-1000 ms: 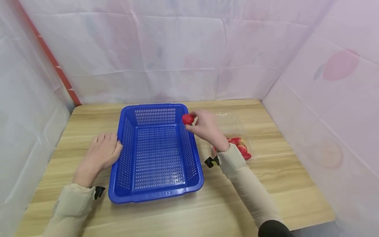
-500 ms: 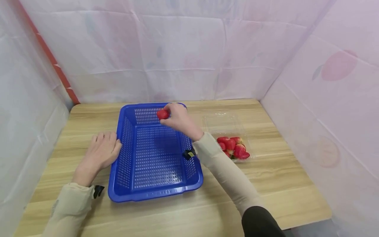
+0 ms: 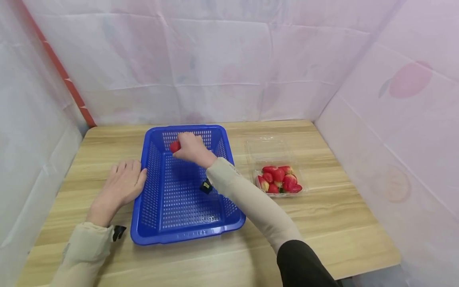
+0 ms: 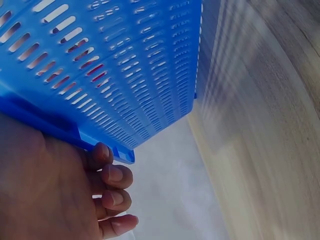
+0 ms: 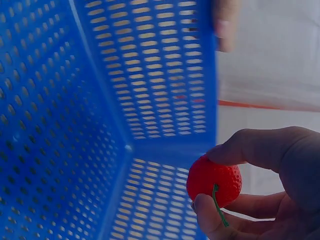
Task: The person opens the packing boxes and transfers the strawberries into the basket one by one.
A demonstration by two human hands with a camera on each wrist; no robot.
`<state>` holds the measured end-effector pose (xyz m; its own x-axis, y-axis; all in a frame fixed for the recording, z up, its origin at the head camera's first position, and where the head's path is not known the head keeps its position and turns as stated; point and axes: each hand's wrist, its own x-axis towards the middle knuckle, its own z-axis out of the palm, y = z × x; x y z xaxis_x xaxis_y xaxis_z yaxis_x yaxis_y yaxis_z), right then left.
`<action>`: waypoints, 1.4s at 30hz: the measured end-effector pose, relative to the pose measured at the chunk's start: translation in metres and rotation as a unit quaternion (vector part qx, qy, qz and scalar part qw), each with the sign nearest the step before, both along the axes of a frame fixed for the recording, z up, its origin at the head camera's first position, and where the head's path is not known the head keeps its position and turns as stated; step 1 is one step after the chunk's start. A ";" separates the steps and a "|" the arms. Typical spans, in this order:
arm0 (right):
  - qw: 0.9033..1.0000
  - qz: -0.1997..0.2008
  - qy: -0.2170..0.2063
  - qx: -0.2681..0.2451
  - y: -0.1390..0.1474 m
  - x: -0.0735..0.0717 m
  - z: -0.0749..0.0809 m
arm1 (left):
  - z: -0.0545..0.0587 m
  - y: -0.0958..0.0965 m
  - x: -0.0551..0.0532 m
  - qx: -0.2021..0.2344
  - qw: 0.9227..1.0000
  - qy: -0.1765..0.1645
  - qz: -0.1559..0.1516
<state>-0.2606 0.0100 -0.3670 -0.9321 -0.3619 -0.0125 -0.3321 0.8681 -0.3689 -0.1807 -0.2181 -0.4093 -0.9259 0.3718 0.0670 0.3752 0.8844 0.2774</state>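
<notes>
My right hand (image 3: 192, 148) is above the far left part of a blue plastic basket (image 3: 188, 237) and pinches a red strawberry (image 3: 175, 146) between thumb and fingers. The right wrist view shows the strawberry (image 5: 215, 180) with a thin green stem, beside the basket's perforated wall (image 5: 155, 70). On the basket's left rim lies my left hand (image 3: 125, 181). From below, its curled fingertips (image 4: 116, 174) show right at the rim's edge, while its thumb is hidden behind the rim.
To the right of the basket, a clear plastic clamshell box (image 3: 270, 149) stands with its lid raised back, several strawberries (image 3: 277, 175) inside. The wooden table (image 3: 344, 223) is bounded by pale printed sheets (image 3: 222, 63) at the back and sides.
My right hand has carried the strawberry leftward from the basket's right rim to above its far left part, uncovering the clamshell box. My left hand has stayed at the left rim.
</notes>
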 end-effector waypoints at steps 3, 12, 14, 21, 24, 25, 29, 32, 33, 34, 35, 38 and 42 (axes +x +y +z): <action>0.999 0.012 -0.004 0.042 -0.011 -0.003 -0.008 | 0.000 -0.001 -0.001 -0.002 1.000 -0.007 -0.001; 0.997 0.015 -0.032 0.074 -0.028 -0.008 -0.038 | 0.001 0.000 0.001 0.005 1.000 -0.019 0.001; 0.995 0.016 -0.044 0.086 -0.027 -0.008 -0.047 | 0.001 0.001 0.002 0.006 1.000 -0.025 -0.001; 0.995 0.030 -0.060 0.077 -0.025 -0.006 -0.059 | 0.001 0.001 0.003 0.009 1.000 -0.020 -0.002; 0.995 0.028 -0.062 0.068 -0.024 -0.005 -0.058 | 0.003 0.002 0.003 0.008 1.000 -0.023 -0.004; 0.995 0.025 -0.066 0.069 -0.023 -0.004 -0.057 | 0.003 0.003 0.003 0.007 1.000 -0.027 -0.006; 0.994 0.024 -0.079 0.068 -0.023 -0.002 -0.056 | 0.004 0.003 0.005 0.009 0.999 -0.038 -0.007; 0.993 0.028 -0.089 0.066 -0.023 -0.001 -0.055 | 0.005 0.002 0.006 0.011 0.999 -0.039 -0.002; 0.993 0.027 -0.089 0.067 -0.024 -0.001 -0.055 | 0.005 0.002 0.006 0.011 0.999 -0.038 -0.001; 0.993 0.025 -0.091 0.067 -0.024 -0.001 -0.054 | 0.005 0.001 0.006 0.012 0.999 -0.036 -0.001; 0.993 0.022 -0.092 0.068 -0.024 -0.001 -0.053 | 0.005 0.001 0.006 0.011 0.999 -0.034 -0.001; 0.992 0.015 -0.098 0.073 -0.025 0.000 -0.053 | 0.005 0.001 0.006 0.011 0.999 -0.034 -0.006; 0.992 0.026 -0.098 0.077 -0.026 0.001 -0.052 | 0.004 -0.001 0.007 0.011 0.999 -0.042 -0.003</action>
<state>-0.2597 -0.0156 -0.4194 -0.8867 -0.3892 -0.2496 -0.3131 0.9026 -0.2953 -0.1739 -0.2192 -0.4053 -0.9267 0.3758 -0.0030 0.3540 0.8756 0.3285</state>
